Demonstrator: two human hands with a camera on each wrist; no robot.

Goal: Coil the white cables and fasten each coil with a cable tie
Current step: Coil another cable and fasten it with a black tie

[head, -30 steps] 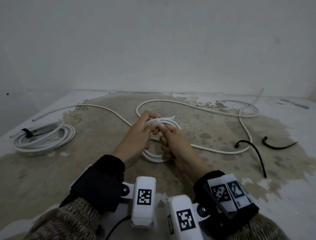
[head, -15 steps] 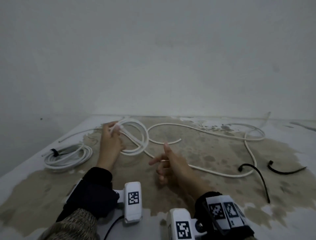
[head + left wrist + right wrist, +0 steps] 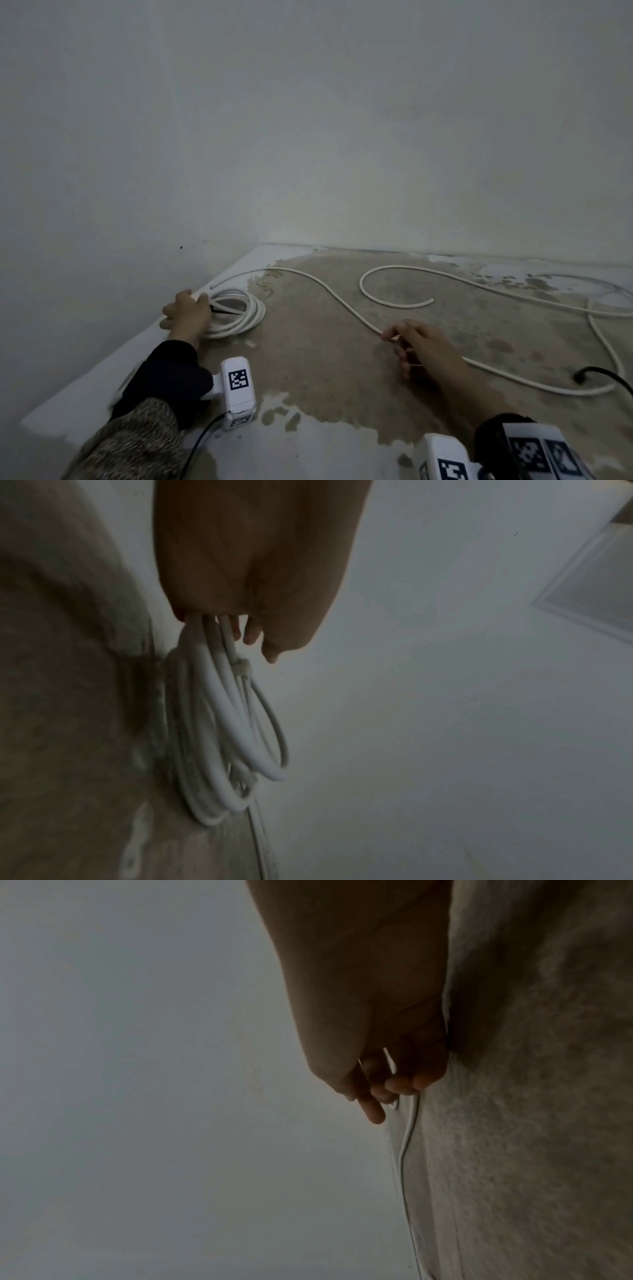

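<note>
My left hand is at the far left of the floor and grips a coiled white cable, which lies on or against another coil bound with a black tie. In the left wrist view, fingers curl round the coil's strands, and a white cable tie binds them. My right hand pinches a loose white cable that snakes across the stained floor. In the right wrist view, this cable runs out from between my curled fingers.
A second stretch of white cable curls in a loop behind my right hand and runs off to the right. A loose black cable tie lies at the right edge. White walls close in at the left and the back.
My left hand carried the tied coil leftward to the earlier coil. The right hand let go of the coil and took hold of the loose cable. My view swung left.
</note>
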